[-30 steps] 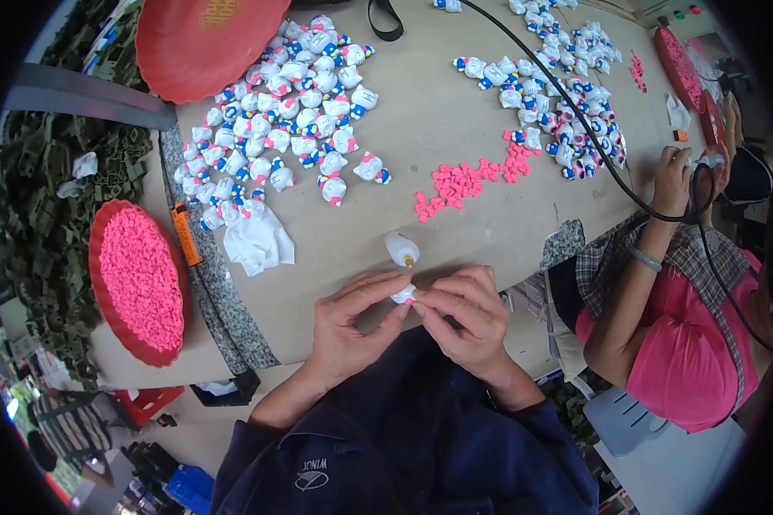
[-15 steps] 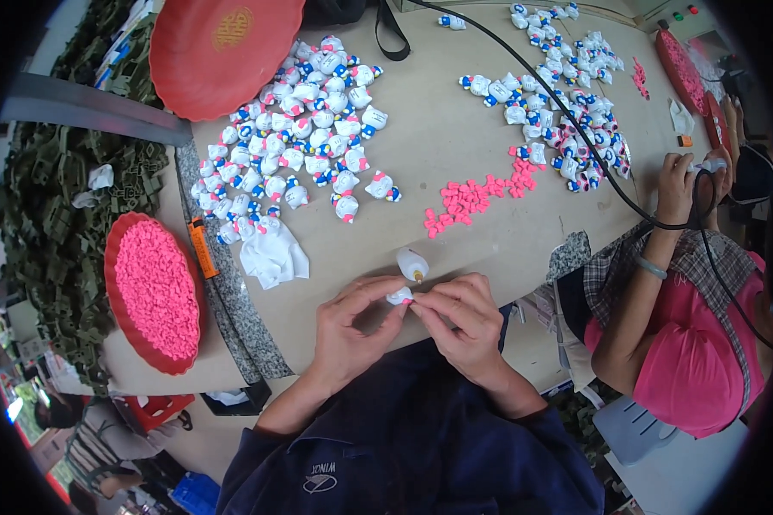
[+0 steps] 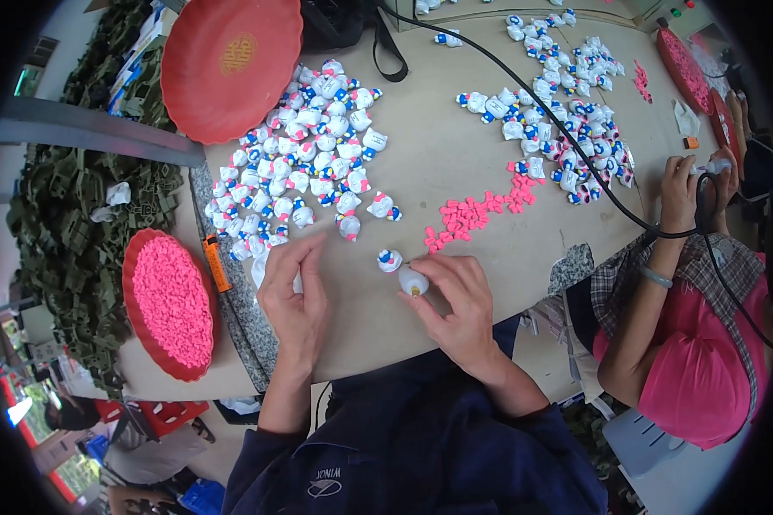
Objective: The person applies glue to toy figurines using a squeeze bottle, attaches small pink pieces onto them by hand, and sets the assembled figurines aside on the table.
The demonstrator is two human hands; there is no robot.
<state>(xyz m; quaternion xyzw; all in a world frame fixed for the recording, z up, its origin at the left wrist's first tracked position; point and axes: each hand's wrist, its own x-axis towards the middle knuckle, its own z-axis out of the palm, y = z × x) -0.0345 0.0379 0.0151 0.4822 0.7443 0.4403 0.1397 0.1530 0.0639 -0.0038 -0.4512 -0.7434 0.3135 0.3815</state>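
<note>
A small translucent white bottle (image 3: pixel 414 281) with a yellowish tip is pinched between the thumb and fingers of my right hand (image 3: pixel 459 309). Just left of the bottle, a white figurine (image 3: pixel 389 260) with blue parts sits on the table. My left hand (image 3: pixel 294 296) is apart from the bottle, its fingers loosely stretched over a white cloth (image 3: pixel 259 268) that it partly covers. Beyond that hand spreads a pile of white, blue and pink figurines (image 3: pixel 318 146). Small pink pieces (image 3: pixel 464 216) lie scattered past my right hand.
A red scalloped tray (image 3: pixel 228 112) stands back left; a red bowl (image 3: pixel 211 343) of pink pieces is at left beside an orange tube (image 3: pixel 216 264). More figurines (image 3: pixel 575 146) lie to the right under a black cable (image 3: pixel 524 81). A co-worker in pink (image 3: pixel 696 369) sits at right.
The figurine that both hands held now rests on the table. My right hand has taken up the bottle. My left hand has moved left to the cloth. The view has shifted slightly.
</note>
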